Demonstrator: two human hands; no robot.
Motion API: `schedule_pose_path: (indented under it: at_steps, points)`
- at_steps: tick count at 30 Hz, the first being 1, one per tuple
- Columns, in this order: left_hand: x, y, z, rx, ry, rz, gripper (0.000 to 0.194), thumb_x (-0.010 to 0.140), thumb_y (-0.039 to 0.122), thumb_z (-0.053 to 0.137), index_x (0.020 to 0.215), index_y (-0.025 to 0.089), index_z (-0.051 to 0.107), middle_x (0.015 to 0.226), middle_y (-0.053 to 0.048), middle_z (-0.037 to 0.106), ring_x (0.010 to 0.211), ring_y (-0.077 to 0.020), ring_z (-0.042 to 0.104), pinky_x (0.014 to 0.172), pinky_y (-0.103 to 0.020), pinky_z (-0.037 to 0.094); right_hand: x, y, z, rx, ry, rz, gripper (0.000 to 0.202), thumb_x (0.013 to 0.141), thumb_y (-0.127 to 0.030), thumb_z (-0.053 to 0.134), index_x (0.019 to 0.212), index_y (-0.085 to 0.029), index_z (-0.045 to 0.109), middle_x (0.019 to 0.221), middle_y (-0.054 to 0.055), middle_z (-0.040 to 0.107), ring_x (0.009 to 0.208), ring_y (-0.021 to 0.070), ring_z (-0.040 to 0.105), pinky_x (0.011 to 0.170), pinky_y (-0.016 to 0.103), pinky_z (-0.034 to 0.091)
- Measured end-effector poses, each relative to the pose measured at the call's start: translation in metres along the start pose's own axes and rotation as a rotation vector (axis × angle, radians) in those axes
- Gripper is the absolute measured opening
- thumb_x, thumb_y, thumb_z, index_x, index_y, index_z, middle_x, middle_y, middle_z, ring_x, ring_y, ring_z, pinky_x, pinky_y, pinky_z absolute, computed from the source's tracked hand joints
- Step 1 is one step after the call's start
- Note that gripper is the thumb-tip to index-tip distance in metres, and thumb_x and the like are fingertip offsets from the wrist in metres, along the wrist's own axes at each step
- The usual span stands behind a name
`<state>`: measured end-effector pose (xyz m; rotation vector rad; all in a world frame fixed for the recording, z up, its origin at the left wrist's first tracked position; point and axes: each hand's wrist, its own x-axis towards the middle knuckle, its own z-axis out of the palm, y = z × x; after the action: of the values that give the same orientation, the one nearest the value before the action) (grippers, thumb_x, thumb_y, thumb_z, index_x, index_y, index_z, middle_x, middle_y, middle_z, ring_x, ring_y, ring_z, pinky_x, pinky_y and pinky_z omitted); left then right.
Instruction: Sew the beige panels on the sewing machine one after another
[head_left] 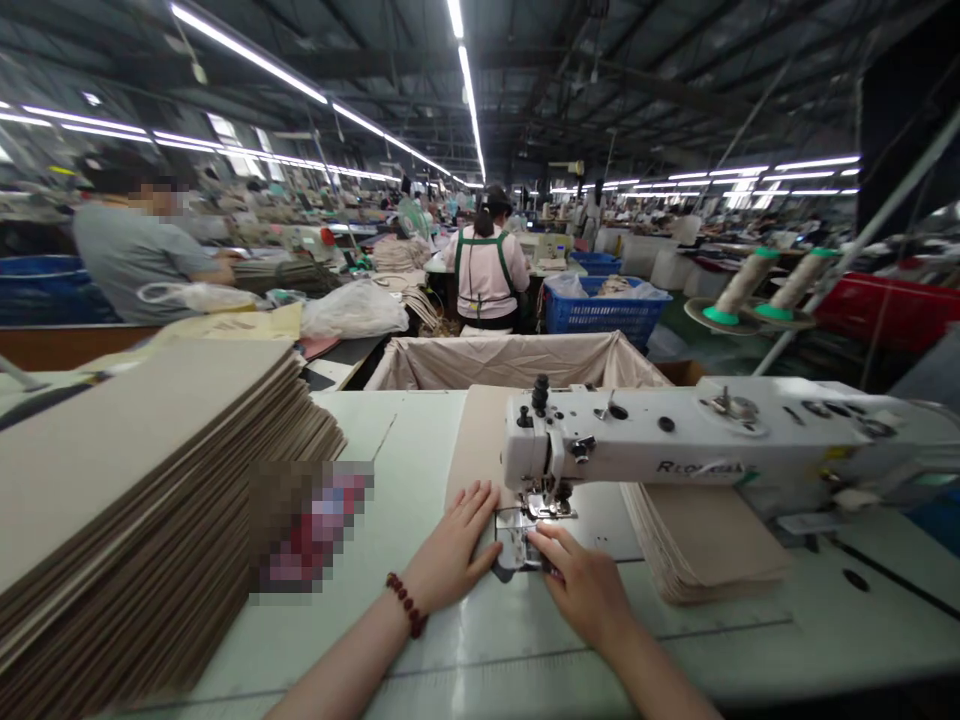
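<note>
A beige panel lies flat on the pale green table, running beneath the head of a white sewing machine. My left hand rests flat on the panel's near end, fingers stretched and thumb out toward the needle plate. My right hand is at the right side of that plate, just in front of the presser foot. Its fingers are bent and close together, and whatever is between them is too small or hidden to make out. A stack of smaller beige pieces sits under the machine arm.
A tall stack of beige panels fills the table's left side. Behind the table edge hangs a cloth-lined bin. Thread cones stand at right. Two co-workers sit ahead, near a blue basket and a plastic bag.
</note>
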<state>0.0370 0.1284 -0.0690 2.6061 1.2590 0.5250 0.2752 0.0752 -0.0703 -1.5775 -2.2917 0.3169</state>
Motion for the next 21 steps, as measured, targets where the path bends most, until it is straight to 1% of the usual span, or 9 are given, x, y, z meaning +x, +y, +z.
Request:
schedule_pose_path:
  at_steps: [3, 5, 6, 8, 10, 13, 16, 19, 21]
  points:
    - [0.004, -0.002, -0.002, 0.026, 0.050, -0.026, 0.062, 0.094, 0.041, 0.052, 0.148, 0.020, 0.030, 0.146, -0.011, 0.043, 0.137, -0.0276, 0.036, 0.115, -0.049, 0.023, -0.001, -0.002, -0.002, -0.001, 0.009, 0.017, 0.059, 0.081, -0.008, 0.051, 0.134, -0.035, 0.049, 0.140, -0.003, 0.051, 0.109, 0.0181, 0.061, 0.093, 0.031, 0.048]
    - [0.010, -0.004, -0.005, 0.052, 0.106, -0.087, 0.049, 0.097, 0.040, 0.046, 0.141, 0.019, 0.041, 0.121, -0.009, 0.063, 0.121, -0.0255, 0.054, 0.111, -0.048, 0.029, -0.001, -0.003, -0.003, 0.001, 0.011, 0.024, 0.057, 0.082, -0.009, 0.051, 0.133, -0.035, 0.049, 0.139, -0.003, 0.051, 0.110, 0.0181, 0.060, 0.094, 0.032, 0.047]
    - [0.013, -0.005, -0.006, 0.068, 0.140, -0.131, 0.043, 0.099, 0.038, 0.040, 0.137, 0.018, 0.046, 0.108, -0.009, 0.068, 0.111, -0.0249, 0.060, 0.107, -0.048, 0.034, -0.001, -0.003, -0.003, 0.004, 0.012, 0.026, 0.057, 0.082, -0.010, 0.051, 0.133, -0.035, 0.049, 0.139, -0.003, 0.052, 0.111, 0.0181, 0.060, 0.094, 0.032, 0.047]
    - [0.017, -0.004, -0.004, 0.107, 0.211, -0.226, 0.039, 0.102, 0.035, 0.031, 0.129, 0.016, 0.052, 0.096, -0.010, 0.068, 0.101, -0.0256, 0.063, 0.099, -0.047, 0.041, 0.000, -0.003, -0.004, 0.014, 0.012, 0.024, 0.056, 0.082, -0.010, 0.052, 0.132, -0.034, 0.050, 0.139, -0.003, 0.052, 0.111, 0.0181, 0.060, 0.094, 0.032, 0.047]
    - [0.013, -0.001, 0.002, 0.150, 0.264, -0.297, 0.039, 0.100, 0.034, 0.034, 0.128, 0.014, 0.052, 0.109, -0.014, 0.065, 0.107, -0.0290, 0.059, 0.097, -0.049, 0.041, 0.000, -0.003, -0.008, 0.034, 0.010, 0.012, 0.054, 0.082, -0.010, 0.053, 0.130, -0.034, 0.052, 0.137, -0.004, 0.053, 0.112, 0.0180, 0.059, 0.094, 0.031, 0.047]
    - [-0.021, 0.010, 0.016, 0.206, 0.298, -0.351, 0.044, 0.095, 0.031, 0.042, 0.133, 0.011, 0.048, 0.134, -0.021, 0.051, 0.125, -0.0363, 0.047, 0.103, -0.058, 0.033, -0.009, -0.003, -0.018, 0.077, 0.012, 0.000, 0.050, 0.081, -0.010, 0.053, 0.126, -0.033, 0.055, 0.132, -0.004, 0.058, 0.110, 0.0179, 0.060, 0.092, 0.030, 0.047]
    - [-0.078, 0.022, 0.022, 0.233, 0.280, -0.363, 0.048, 0.093, 0.027, 0.042, 0.139, 0.012, 0.044, 0.140, -0.022, 0.046, 0.129, -0.0387, 0.042, 0.103, -0.062, 0.032, -0.034, -0.001, -0.029, 0.127, 0.018, 0.010, 0.045, 0.086, -0.012, 0.048, 0.126, -0.032, 0.055, 0.126, -0.002, 0.062, 0.108, 0.0177, 0.062, 0.088, 0.029, 0.049]
    - [-0.128, 0.031, 0.014, 0.215, 0.159, -0.271, 0.059, 0.092, 0.024, 0.043, 0.149, 0.024, 0.029, 0.149, -0.013, 0.037, 0.135, -0.0344, 0.038, 0.107, -0.061, 0.032, -0.067, 0.004, -0.035, 0.297, 0.043, 0.065, 0.043, 0.092, -0.019, 0.042, 0.132, -0.032, 0.051, 0.124, 0.001, 0.064, 0.110, 0.0182, 0.061, 0.091, 0.031, 0.050]
    - [-0.139, 0.036, 0.003, 0.171, 0.021, -0.165, 0.064, 0.092, 0.021, 0.043, 0.152, 0.030, 0.022, 0.154, -0.007, 0.030, 0.138, -0.0308, 0.033, 0.111, -0.058, 0.029, -0.087, 0.007, -0.036, 0.449, 0.061, 0.119, 0.043, 0.094, -0.022, 0.039, 0.135, -0.031, 0.048, 0.123, 0.002, 0.065, 0.113, 0.0189, 0.060, 0.095, 0.033, 0.048]
